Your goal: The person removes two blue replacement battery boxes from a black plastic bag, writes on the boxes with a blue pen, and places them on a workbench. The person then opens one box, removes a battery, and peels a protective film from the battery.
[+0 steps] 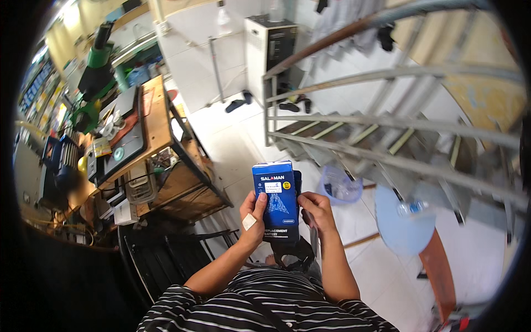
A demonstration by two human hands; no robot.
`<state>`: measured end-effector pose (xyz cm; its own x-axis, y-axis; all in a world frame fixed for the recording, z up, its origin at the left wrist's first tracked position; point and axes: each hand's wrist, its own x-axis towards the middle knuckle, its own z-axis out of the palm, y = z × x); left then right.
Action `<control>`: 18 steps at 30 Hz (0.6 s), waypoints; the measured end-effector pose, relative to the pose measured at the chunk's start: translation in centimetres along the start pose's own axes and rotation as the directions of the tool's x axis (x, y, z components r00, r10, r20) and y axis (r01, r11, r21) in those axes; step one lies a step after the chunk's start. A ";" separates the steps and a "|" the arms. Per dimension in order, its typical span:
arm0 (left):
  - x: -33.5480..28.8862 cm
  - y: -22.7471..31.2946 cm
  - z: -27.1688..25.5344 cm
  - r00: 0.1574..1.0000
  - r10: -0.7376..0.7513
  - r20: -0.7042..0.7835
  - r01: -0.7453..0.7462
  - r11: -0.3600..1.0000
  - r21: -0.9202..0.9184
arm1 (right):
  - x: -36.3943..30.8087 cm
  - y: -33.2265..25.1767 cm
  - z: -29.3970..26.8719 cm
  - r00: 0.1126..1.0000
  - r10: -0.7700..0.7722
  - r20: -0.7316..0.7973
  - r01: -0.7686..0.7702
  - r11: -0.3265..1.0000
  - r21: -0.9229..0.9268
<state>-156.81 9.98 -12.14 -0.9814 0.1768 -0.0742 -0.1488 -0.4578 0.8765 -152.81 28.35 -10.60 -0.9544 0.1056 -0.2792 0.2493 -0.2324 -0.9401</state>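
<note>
Head view: gripping blue box [281, 207] in left hand [253, 217], above floor [238, 166]. Resting right hand [319, 211] at box's right edge, unclear whether closed. Possibly risking dropping box through loosening grip, or shedding dark flat piece [298, 179] behind box.

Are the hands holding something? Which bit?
The left hand grips a blue box by its left side, thumb on the front. The right hand is beside the box's right edge; its hold is unclear.
</note>
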 end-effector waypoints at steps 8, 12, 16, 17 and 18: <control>10.5 -1.8 -3.1 0.916 0.213 -0.340 -0.200 0.977 0.075 | 19.8 -3.7 1.8 0.732 0.193 0.654 0.066 0.934 -0.350; 7.2 -1.8 -13.5 0.892 0.224 -0.392 0.019 0.848 0.530 | 26.8 -4.0 4.7 0.647 0.345 0.680 -0.131 0.929 -0.347; -2.0 -2.6 -12.3 0.731 0.158 -0.664 0.253 0.841 0.478 | 29.9 -0.8 7.1 0.487 0.414 0.769 -0.276 0.908 -0.314; -2.4 -2.2 -11.1 0.695 0.110 -0.710 0.463 0.687 0.560 | 30.2 -0.7 8.0 0.486 0.434 0.759 -0.263 0.900 -0.347; -2.5 -2.6 -10.9 0.639 0.052 -0.768 0.512 0.716 0.474 | 30.3 -0.6 9.0 0.487 0.461 0.742 -0.254 0.887 -0.385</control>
<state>-155.29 1.28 -19.40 -0.7275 -0.5795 -0.3672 -0.5516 0.1758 0.8153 -183.32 23.00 -16.76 -0.4716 -0.7730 -0.4244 0.5271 0.1388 -0.8384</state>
